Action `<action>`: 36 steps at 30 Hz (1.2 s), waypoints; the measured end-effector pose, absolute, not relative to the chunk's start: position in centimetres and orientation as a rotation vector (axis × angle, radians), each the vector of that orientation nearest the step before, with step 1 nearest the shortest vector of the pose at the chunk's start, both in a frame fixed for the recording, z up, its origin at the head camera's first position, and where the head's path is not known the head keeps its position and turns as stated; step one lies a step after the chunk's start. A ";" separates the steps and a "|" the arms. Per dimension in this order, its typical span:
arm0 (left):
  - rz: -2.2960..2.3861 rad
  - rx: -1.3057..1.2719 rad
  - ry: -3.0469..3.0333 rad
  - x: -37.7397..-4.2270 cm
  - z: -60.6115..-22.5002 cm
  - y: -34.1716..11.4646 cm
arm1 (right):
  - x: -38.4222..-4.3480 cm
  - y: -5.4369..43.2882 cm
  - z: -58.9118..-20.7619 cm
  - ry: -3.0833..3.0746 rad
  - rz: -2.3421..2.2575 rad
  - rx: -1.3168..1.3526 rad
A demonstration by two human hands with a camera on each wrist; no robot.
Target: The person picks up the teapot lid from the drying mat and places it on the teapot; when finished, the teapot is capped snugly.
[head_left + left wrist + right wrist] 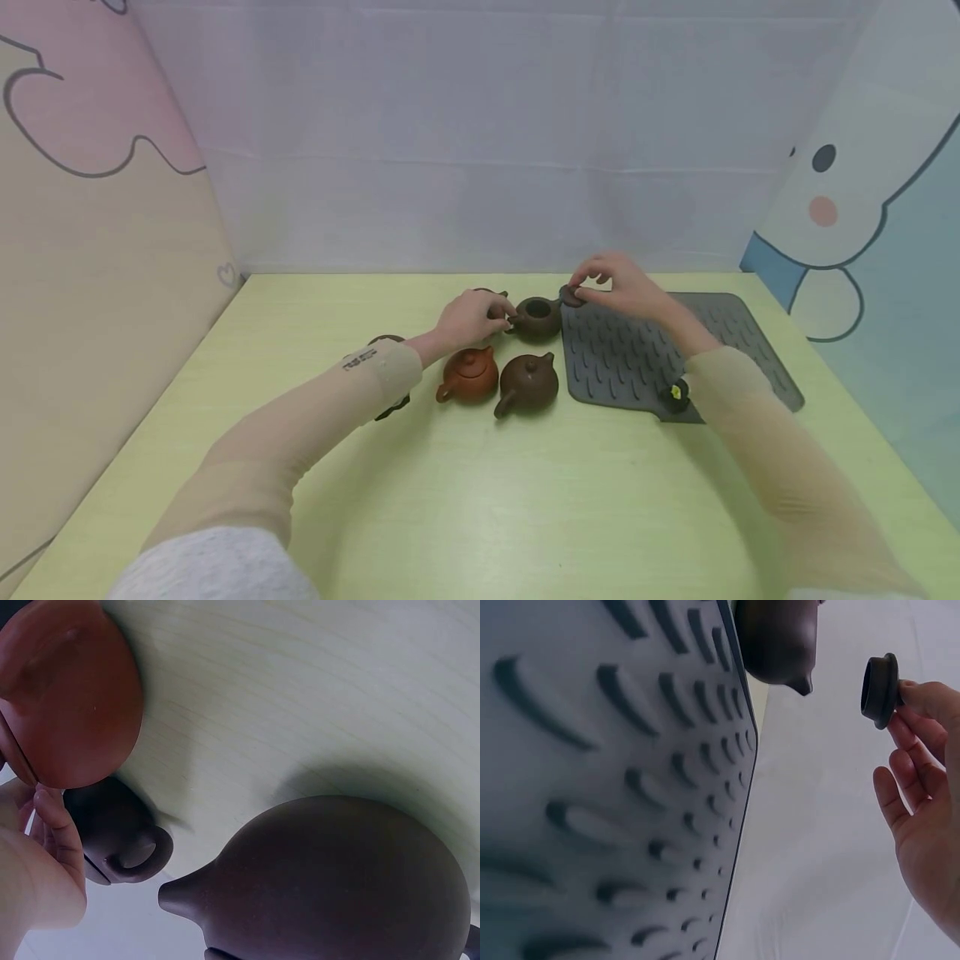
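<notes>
My left hand (471, 320) pinches the handle of a lidless dark brown teapot (542, 327) at the back of the table. Its round opening faces up. Just right of it, my right hand (618, 287) holds a dark teapot lid (572, 296) by its knob, thumb and fingertips together. The right wrist view shows this lid (881, 690) tilted on edge, clear of the teapot (778, 641). A red-brown teapot (71, 697) hides the left fingertips partly in the left wrist view.
In front stand a lidded red-brown teapot (470, 377) and a lidded dark teapot (529, 385). Another dark teapot (112, 825) is behind the left hand, and a larger one (337, 877) nearby. A grey ridged mat (622, 367) lies at right.
</notes>
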State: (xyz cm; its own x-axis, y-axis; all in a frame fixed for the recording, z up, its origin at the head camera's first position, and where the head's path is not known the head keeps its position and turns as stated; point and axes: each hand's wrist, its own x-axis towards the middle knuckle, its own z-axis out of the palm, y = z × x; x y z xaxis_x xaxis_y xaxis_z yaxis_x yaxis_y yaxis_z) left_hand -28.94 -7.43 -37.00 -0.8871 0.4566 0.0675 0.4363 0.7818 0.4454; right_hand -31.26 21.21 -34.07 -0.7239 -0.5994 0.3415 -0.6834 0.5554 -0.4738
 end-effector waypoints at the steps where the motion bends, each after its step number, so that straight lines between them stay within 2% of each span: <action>1: 0.716 0.735 2.924 -28.9 -37.0 -7.4 | -31.4 20.8 -34.1 -2.632 0.905 1.108; 14: 0.729 0.755 2.921 -29.0 -36.8 -7.3 | -32.0 17.8 -35.5 -2.631 0.882 1.158; 36: 0.695 0.751 2.934 -29.3 -37.0 -7.3 | -32.2 16.8 -37.6 -2.696 0.895 1.165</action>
